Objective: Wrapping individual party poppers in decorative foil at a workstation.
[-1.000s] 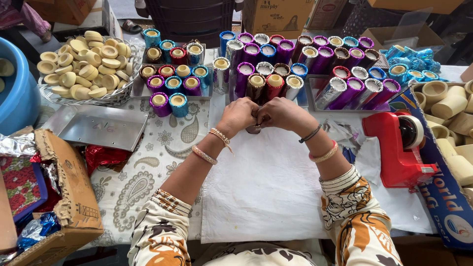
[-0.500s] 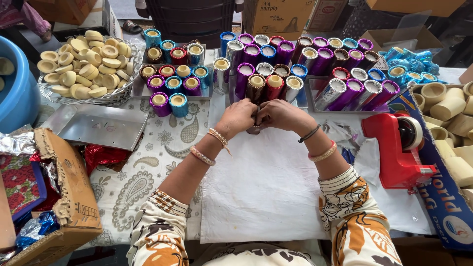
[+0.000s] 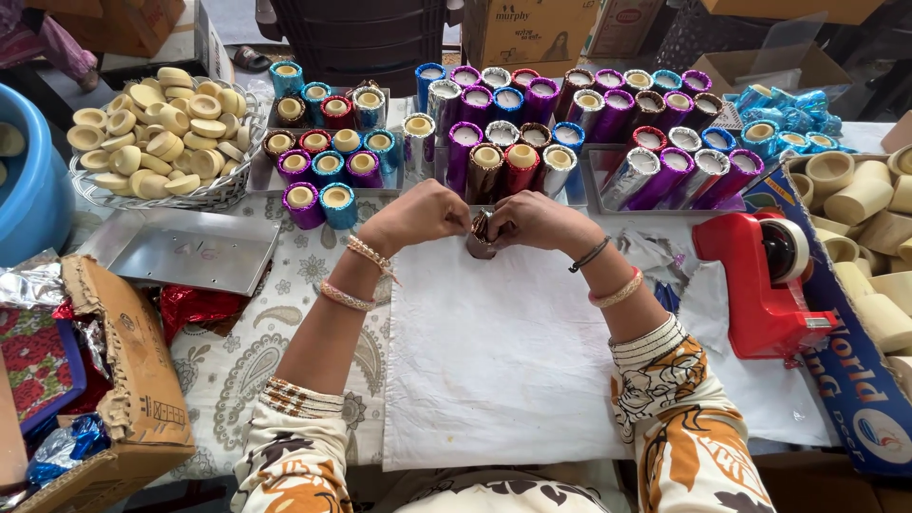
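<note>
Hands: left hand [image 3: 425, 215] and right hand [image 3: 538, 220] meet over the white cloth [image 3: 513, 351], both pinching one small brown foil-wrapped cylinder [image 3: 481, 237].
Cylinder: stands at the cloth's far edge, long axis roughly upright, top largely hidden by fingertips.
Wire basket [image 3: 218, 190]: piled with bare cream-coloured round cups [image 3: 157, 128], shallow and smooth.
Metal trays [image 3: 266, 176]: hold upright foil-wrapped tubes [image 3: 518, 114], shiny purple, teal, red, silver and brown, cream ends up.
Cardboard box [image 3: 845, 361]: holds taller plain cream tubes [image 3: 860, 195].
Table: patterned covering, red tape dispenser [image 3: 760, 275], empty steel tray [image 3: 180, 249] lying flat.
</note>
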